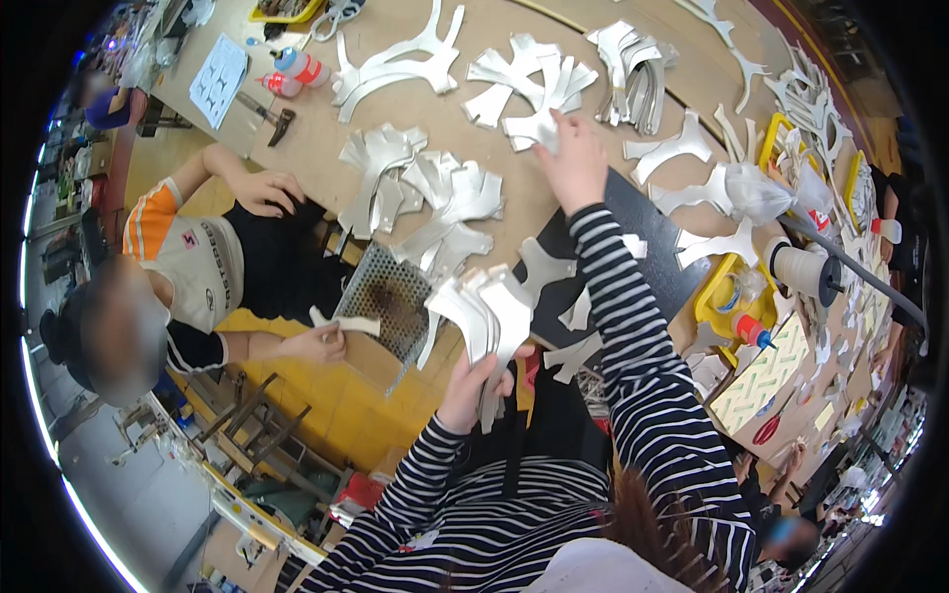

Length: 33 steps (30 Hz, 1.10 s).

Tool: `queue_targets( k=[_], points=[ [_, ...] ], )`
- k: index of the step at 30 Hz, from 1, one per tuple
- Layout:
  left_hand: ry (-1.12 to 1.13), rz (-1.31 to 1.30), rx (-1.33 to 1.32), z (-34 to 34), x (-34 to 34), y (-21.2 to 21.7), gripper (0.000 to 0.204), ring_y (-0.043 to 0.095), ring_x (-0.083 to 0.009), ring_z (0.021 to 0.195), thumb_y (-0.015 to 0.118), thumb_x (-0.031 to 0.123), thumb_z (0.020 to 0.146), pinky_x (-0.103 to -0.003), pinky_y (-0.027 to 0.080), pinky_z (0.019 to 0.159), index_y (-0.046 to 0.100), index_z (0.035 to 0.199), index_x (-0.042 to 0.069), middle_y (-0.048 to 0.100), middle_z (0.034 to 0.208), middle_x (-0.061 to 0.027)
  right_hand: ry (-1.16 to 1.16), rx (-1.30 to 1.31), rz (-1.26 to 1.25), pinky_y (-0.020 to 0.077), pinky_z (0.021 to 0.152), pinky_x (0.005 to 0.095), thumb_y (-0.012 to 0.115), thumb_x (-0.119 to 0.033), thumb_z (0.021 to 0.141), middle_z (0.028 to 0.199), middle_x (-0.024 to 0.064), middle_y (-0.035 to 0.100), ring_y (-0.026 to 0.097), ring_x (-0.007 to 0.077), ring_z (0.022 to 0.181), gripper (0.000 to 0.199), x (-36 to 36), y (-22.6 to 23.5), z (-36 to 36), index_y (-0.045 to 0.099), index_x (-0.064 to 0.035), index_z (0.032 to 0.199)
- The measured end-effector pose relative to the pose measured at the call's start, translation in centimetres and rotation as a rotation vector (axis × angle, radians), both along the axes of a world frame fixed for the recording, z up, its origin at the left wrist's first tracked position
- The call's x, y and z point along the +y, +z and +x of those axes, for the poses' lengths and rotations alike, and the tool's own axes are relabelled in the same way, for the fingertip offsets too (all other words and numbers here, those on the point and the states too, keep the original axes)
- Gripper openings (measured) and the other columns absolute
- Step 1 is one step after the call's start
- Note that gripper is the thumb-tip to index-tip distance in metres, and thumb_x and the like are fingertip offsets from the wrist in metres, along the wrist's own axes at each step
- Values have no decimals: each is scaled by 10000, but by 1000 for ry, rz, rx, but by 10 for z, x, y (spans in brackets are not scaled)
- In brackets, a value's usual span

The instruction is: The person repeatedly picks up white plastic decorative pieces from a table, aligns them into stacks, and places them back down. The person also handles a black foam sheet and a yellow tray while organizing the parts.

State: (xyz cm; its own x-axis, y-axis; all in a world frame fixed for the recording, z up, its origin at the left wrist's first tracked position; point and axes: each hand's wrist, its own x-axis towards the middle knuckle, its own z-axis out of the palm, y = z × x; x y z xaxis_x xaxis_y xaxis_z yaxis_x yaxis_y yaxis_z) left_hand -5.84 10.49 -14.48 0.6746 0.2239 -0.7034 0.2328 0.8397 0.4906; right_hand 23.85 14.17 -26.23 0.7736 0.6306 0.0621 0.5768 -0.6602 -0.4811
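Note:
My left hand [469,393] is closed around a stack of white, Y-shaped cut pieces [484,308] that look like leather or a similar sheet, fanned out above my fingers. Stretched farther out, my right hand [573,163] pinches the near edge of a white cut piece [534,127] in a loose pile on the table. Whether it holds one layer or more, I cannot tell. Left of my hands lie more heaps of the same pieces [450,203]. Single pieces [546,269] rest around a dark board [652,237] beneath my right forearm.
A co-worker at the left holds a white strip [346,323] beside a perforated metal tray [388,296]. Squeeze bottles [301,67], a hammer [281,127] and a printed sheet [218,81] lie at the far left. Yellow baskets [719,296] and a thread cone [799,272] stand at the right.

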Motion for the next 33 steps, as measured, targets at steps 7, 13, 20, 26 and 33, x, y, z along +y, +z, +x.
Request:
queue_targets(
  k=[7, 13, 20, 26, 33],
  points=[
    [-4, 55, -109, 20, -4, 0, 420, 650, -233, 949, 433, 155, 1000, -276, 516, 774, 303, 1367, -4, 519, 1292, -234, 16, 611, 470, 446, 796, 246, 615, -53, 865, 1035, 37, 575, 544, 103, 877, 298, -123, 78, -48, 588, -21, 1160],
    [-189, 146, -164, 36, -36, 3, 403, 649, -213, 938, 456, 174, 996, -281, 518, 757, 352, 1338, -12, 582, 1207, -194, -108, 774, 570, 442, 722, 237, 624, -13, 832, 914, 64, 579, 532, 111, 767, 225, -200, 118, -94, 632, 25, 1053],
    [-284, 177, 8, 32, -89, -3, 349, 638, -202, 961, 506, 91, 965, -300, 519, 812, 425, 1283, -30, 599, 1171, -162, -162, 873, 452, 476, 664, 246, 693, -40, 804, 834, 65, 582, 559, 122, 702, 192, -255, 119, -123, 615, 22, 968],
    [-328, 350, 145, 30, -124, -10, 319, 657, -227, 939, 553, 20, 924, -301, 539, 819, 476, 1225, -52, 630, 1084, -144, -316, 1070, 511, 476, 710, 226, 658, -83, 861, 830, 19, 612, 584, 88, 752, 148, -311, 98, -152, 590, 16, 947],
    [-463, 417, 121, 51, -153, -9, 400, 643, -174, 884, 654, -30, 846, -294, 554, 764, 480, 1206, -49, 630, 1057, -123, -560, 1295, 655, 459, 674, 198, 598, -64, 910, 801, -20, 579, 542, 49, 706, 108, -375, 88, -168, 588, 16, 983]
  ],
)
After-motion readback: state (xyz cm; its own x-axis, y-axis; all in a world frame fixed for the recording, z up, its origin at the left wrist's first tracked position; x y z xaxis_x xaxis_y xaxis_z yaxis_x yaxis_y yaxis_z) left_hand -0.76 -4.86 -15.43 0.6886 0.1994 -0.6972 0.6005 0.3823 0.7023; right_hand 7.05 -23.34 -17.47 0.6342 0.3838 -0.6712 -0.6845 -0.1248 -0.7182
